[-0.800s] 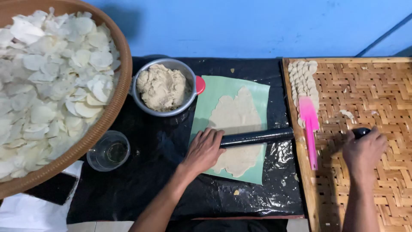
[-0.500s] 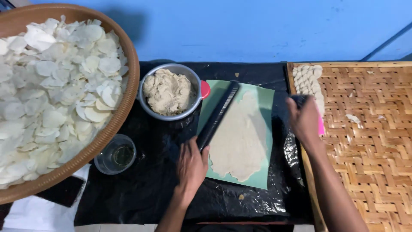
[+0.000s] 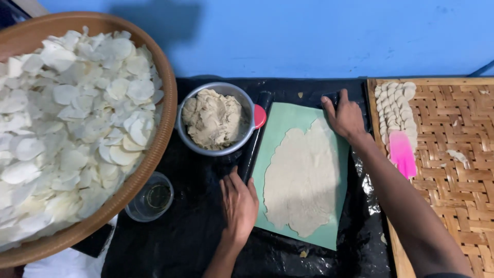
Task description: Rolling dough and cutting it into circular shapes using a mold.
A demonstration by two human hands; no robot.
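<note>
A flat sheet of pale dough (image 3: 303,180) lies on a green mat (image 3: 329,237) over black plastic. A black rolling pin (image 3: 256,139) lies along the mat's left edge. My left hand (image 3: 239,203) rests flat on the plastic, with its fingertips touching the pin's near end. My right hand (image 3: 345,116) presses on the mat's far right corner. Its fingers curl down beside a small dark thing, and what they grip is hidden. A metal bowl (image 3: 181,135) holding a lump of dough stands just left of the pin.
A big woven basket (image 3: 165,118) heaped with white discs fills the left. A small glass (image 3: 152,198) stands below the bowl. On the right, a woven bamboo tray (image 3: 453,170) carries rows of round dough discs (image 3: 393,103) and a pink spatula (image 3: 402,154). A blue wall is behind.
The rolling pin went from across the dough to the mat's left edge. My right hand left the tray side and now sits on the mat's far right corner. The dough lies uncovered.
</note>
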